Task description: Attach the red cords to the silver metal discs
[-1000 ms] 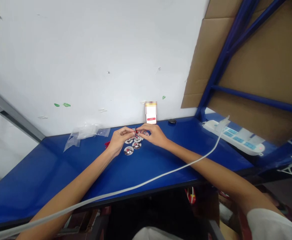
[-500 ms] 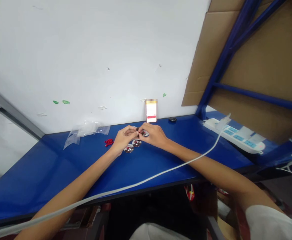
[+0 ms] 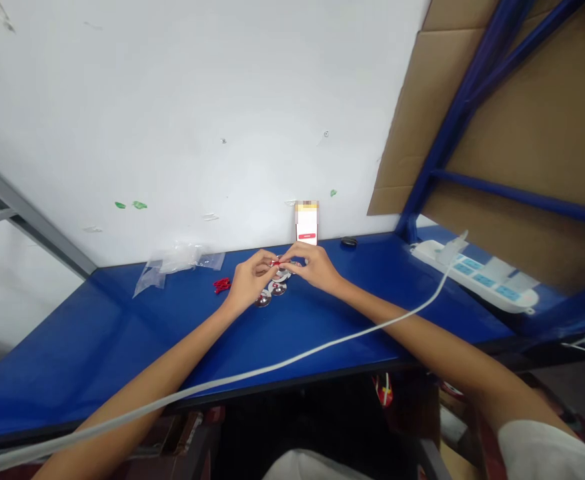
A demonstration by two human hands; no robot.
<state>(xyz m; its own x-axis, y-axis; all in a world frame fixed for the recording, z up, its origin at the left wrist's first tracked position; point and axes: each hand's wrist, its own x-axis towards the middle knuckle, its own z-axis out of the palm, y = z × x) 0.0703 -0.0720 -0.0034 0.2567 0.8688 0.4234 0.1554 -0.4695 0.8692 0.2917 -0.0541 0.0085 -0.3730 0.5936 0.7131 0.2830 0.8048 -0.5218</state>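
Note:
My left hand (image 3: pixel 247 281) and my right hand (image 3: pixel 318 268) meet over the blue table, thumbs and forefingers pinched close together. Between the fingertips shows a thin red cord (image 3: pixel 278 263), held by both. Just beneath the fingers is a shiny round disc, partly hidden; whether it hangs from the cord I cannot tell. Nearer to me lie a silvery disc (image 3: pixel 277 289) and another shiny disc (image 3: pixel 263 299), both with red bits on them. Left of my left hand rests a small heap of red cords (image 3: pixel 221 285).
A lit phone (image 3: pixel 307 230) leans on the white wall. Clear plastic bags (image 3: pixel 179 259) lie at the back left, a small black object (image 3: pixel 349 241) at the back right. A power strip (image 3: pixel 477 280) stands at the right; its white cable (image 3: pixel 322 347) crosses in front of my arms.
My fingertips have drawn slightly apart, and the red cord now shows between them. The shiny disc below them is more visible. The whole view has shifted slightly.

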